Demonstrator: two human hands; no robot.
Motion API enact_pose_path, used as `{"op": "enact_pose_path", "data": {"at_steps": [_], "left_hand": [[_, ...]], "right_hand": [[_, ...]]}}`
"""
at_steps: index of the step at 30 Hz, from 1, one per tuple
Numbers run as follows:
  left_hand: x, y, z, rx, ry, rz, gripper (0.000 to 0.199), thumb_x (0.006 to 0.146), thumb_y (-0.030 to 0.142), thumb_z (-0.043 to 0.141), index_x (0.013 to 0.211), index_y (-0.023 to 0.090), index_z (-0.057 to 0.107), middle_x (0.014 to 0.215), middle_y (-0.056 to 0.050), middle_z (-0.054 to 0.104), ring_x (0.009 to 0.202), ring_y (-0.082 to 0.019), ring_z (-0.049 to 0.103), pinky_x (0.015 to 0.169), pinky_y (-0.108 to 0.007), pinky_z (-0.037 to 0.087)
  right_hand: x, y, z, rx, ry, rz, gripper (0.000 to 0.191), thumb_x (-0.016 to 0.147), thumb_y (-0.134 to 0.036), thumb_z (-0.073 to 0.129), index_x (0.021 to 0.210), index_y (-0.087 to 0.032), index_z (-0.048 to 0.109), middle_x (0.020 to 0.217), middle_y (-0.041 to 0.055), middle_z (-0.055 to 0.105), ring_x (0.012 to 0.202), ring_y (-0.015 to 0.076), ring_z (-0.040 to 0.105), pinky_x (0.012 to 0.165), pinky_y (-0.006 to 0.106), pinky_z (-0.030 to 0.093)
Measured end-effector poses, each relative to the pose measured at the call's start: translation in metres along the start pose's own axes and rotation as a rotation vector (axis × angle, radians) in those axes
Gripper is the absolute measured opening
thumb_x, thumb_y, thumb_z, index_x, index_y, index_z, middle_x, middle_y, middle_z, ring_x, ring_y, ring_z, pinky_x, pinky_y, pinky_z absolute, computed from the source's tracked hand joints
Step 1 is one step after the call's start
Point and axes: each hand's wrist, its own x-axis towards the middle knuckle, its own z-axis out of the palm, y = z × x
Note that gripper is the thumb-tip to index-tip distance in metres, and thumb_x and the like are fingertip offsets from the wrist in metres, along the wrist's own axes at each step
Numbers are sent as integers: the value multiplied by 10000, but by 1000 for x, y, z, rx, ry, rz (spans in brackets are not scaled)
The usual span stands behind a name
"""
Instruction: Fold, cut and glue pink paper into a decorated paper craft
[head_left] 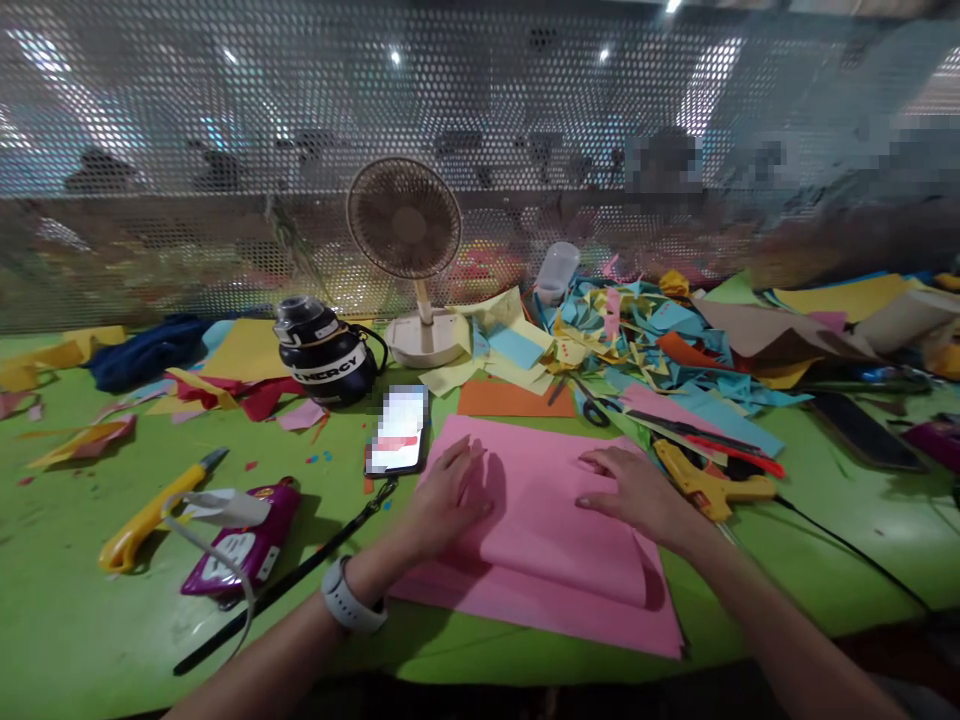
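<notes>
Pink paper sheets (540, 620) lie on the green table in front of me. The top sheet (547, 500) is curled over, its near edge bulging in a soft roll above the sheet beneath. My left hand (454, 500) rests on the left part of the top sheet, fingers stretched forward, a pale watch on the wrist. On the right part of the same sheet lies my right hand (626, 490), its fingers apart and pointing inward. Neither hand grips anything. A phone (401, 430) with a lit screen lies just beyond my left hand. The yellow glue gun (705, 485) is beside my right forearm.
Left lie a yellow-handled cutter (150, 515) and a purple packet (251, 540). A black bottle (326, 350) and a fan (409, 220) stand behind, before a perforated metal screen (495, 100). Scissors (596, 405), an orange sheet (514, 398) and a heap of paper scraps (637, 320) are farther back.
</notes>
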Motion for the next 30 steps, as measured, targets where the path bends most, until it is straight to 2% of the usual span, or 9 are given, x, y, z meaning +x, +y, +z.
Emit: {"op": "enact_pose_path", "data": {"at_steps": [5, 8, 11, 14, 17, 20, 22, 27, 30], "left_hand": [[3, -8, 1, -78, 78, -3, 615, 707, 300, 673, 1287, 212, 488, 1458, -140, 377, 1384, -310, 266, 1130, -479, 233], [7, -6, -2, -288, 211, -86, 758, 685, 381, 737, 1349, 228, 404, 1480, -150, 331, 1383, -314, 267, 1115, -488, 253], [13, 3, -10, -583, 260, -203, 911, 602, 383, 822, 1371, 227, 359, 1421, -184, 415, 1271, -327, 448, 1014, -467, 401], [18, 12, -18, -810, 157, -297, 668, 615, 395, 820, 1179, 165, 544, 1055, -138, 685, 909, -269, 675, 779, -378, 542], [19, 12, -20, -935, 179, -316, 408, 634, 394, 809, 910, 143, 642, 827, -78, 730, 707, -198, 685, 634, -282, 539], [19, 6, -17, -1022, 269, -291, 353, 645, 366, 809, 884, 171, 638, 792, -37, 735, 682, -169, 681, 606, -250, 526], [19, 3, -16, -1083, 271, -275, 345, 667, 362, 796, 907, 182, 625, 786, -25, 733, 691, -167, 683, 628, -261, 530], [20, 0, -13, -1154, 266, -214, 367, 697, 380, 770, 962, 163, 637, 846, -51, 730, 747, -180, 681, 697, -287, 534], [19, 0, -12, -1139, 282, -222, 334, 715, 389, 755, 940, 162, 659, 846, -46, 729, 746, -172, 675, 716, -281, 529]], "right_hand": [[6, -1, -3, 125, -93, 48, 381, 693, -426, 674, 985, -189, 614, 976, 81, 673, 898, 257, 616, 730, 322, 456], [5, -9, -9, 190, -31, 11, 269, 702, -436, 656, 780, -181, 622, 840, 42, 654, 804, 229, 594, 694, 306, 439], [5, -22, -19, 353, 21, 12, 279, 706, -456, 659, 690, -180, 616, 728, 7, 621, 698, 190, 567, 623, 283, 419], [8, -32, -25, 500, -22, 40, 281, 705, -456, 672, 701, -180, 622, 678, -12, 601, 621, 158, 542, 556, 262, 393], [15, -33, -22, 579, 21, 71, 293, 667, -443, 719, 747, -178, 622, 725, -3, 619, 671, 161, 564, 575, 254, 412], [22, -28, -15, 721, 138, 131, 428, 616, -477, 759, 887, -175, 623, 792, 19, 647, 744, 183, 599, 631, 269, 451], [24, -25, -12, 835, 157, 188, 491, 611, -511, 760, 940, -174, 623, 782, 25, 660, 726, 189, 613, 622, 279, 466], [21, -31, -8, 1080, 58, 274, 429, 596, -515, 782, 835, -174, 678, 718, 38, 696, 664, 199, 628, 588, 297, 481], [21, -36, -4, 1121, 97, 301, 434, 566, -513, 800, 810, -166, 712, 684, 51, 706, 675, 215, 641, 592, 305, 489]]}}
